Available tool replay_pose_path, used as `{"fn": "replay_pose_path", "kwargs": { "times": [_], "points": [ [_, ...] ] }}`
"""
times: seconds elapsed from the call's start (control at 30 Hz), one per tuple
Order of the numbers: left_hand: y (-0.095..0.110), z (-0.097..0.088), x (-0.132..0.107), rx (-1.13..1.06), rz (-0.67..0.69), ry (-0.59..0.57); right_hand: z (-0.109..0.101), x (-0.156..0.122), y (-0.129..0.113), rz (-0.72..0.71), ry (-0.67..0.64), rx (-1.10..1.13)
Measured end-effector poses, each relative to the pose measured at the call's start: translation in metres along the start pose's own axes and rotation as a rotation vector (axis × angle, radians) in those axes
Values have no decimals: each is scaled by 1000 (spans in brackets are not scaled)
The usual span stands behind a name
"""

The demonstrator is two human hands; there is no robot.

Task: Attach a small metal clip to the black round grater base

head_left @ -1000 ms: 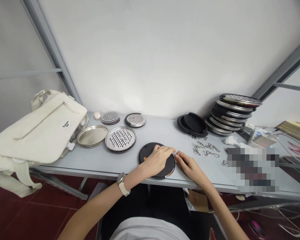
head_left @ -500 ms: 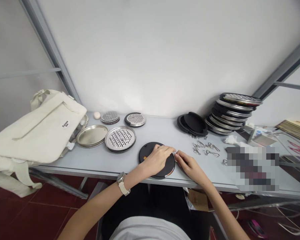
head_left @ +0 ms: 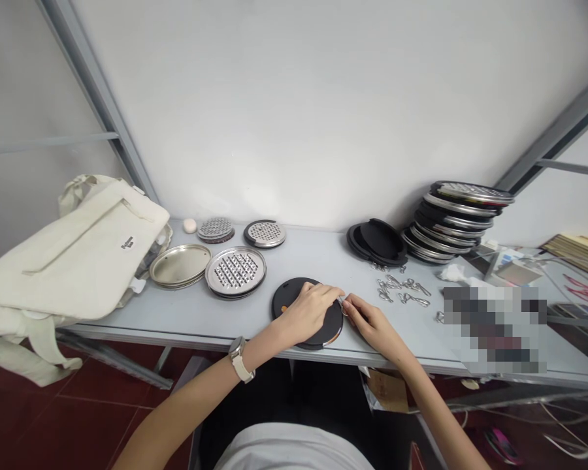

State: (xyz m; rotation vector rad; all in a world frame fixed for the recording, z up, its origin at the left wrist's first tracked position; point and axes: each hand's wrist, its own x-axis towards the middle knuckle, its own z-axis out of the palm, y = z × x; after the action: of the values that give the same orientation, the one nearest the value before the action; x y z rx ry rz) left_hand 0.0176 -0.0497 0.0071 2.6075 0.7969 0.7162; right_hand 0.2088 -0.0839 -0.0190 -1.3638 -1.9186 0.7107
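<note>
Though mostly black, a round disc (head_left: 288, 296), partly orange.

lane far-centre between grater (head_left: 265, 233) and lids (head_left: 383, 243); disc (head_left: 327, 325) plugs near centre, stack (head_left: 451, 226) far right, bag (head_left: 83, 258) left.

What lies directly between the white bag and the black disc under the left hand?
The head view shows stacked plain metal discs nearer the white bag, then a metal grater disc nearer the black disc.
</note>
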Motion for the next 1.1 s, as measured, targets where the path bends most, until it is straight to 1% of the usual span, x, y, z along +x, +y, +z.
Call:
{"fn": "replay_pose_path", "kwargs": {
  "times": [0.57, 1.1],
  "points": [
    [1, 0, 1, 6, -8, -16, -1, 1, 0, -24, -33, -14],
    [-1, 2, 0, -15, 2, 3, -1, 1, 1, -13, -39, -16]
  ]
}}
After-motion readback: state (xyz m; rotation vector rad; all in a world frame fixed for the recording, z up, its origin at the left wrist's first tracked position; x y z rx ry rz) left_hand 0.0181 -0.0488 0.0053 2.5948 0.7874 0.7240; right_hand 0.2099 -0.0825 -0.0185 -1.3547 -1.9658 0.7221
